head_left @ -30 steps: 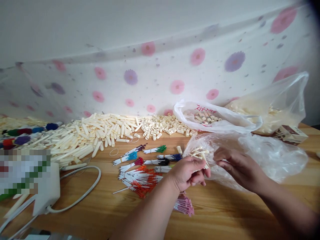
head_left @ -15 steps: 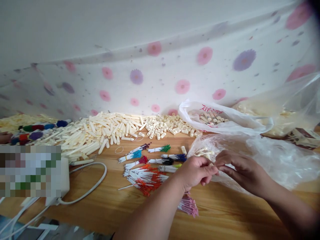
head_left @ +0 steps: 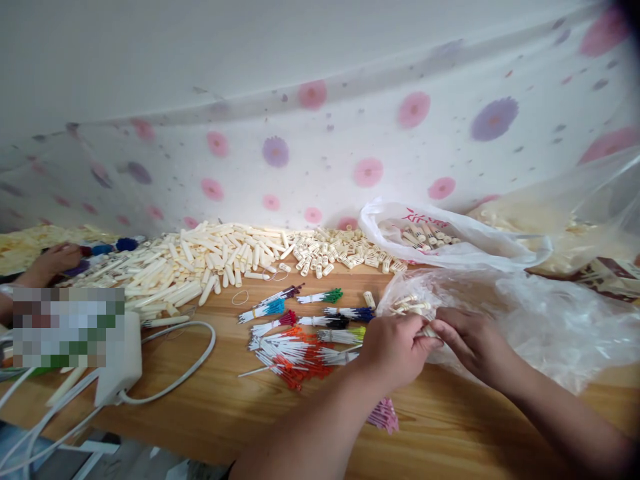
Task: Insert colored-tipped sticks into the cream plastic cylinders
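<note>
1. One wooden table (head_left: 460,433) stretched beneath both hands.
2. One crumpled clear plastic bag (head_left: 545,327) lay beside the right hand (head_left: 473,340), whose fingertips met the left's; whether they also gripped, I couldn't tell.
3. The left hand (head_left: 400,350) pinched narrowly on a small cream piece (head_left: 429,331).
4. Several bundles of white stems (head_left: 263,310) with coloured tips lay left of that hand.
5. The small cream piece sat between both hands' fingertips, mostly hidden.

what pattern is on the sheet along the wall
The sheet is white with a pink and purple flower print, seen best in the head view.
</note>
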`<control>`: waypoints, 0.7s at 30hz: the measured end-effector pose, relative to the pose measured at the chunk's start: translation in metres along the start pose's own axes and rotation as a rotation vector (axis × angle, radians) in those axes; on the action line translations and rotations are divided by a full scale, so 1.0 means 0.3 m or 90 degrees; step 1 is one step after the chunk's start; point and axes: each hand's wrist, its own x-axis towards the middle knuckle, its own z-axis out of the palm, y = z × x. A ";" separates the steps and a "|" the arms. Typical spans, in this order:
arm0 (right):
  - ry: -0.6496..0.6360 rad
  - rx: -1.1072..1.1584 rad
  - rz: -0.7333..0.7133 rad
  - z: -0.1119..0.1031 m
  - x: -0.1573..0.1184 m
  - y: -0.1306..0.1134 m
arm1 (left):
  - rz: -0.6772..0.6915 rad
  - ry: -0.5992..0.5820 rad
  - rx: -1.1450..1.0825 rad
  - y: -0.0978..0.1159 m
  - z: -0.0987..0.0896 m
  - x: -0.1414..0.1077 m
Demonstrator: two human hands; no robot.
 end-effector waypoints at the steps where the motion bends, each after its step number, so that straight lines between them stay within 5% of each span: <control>1: -0.006 0.028 0.005 0.000 -0.001 0.002 | -0.007 0.001 -0.005 0.000 -0.001 0.000; 21: 0.011 0.053 0.035 0.007 0.002 0.005 | -0.013 -0.005 0.008 -0.011 -0.005 0.005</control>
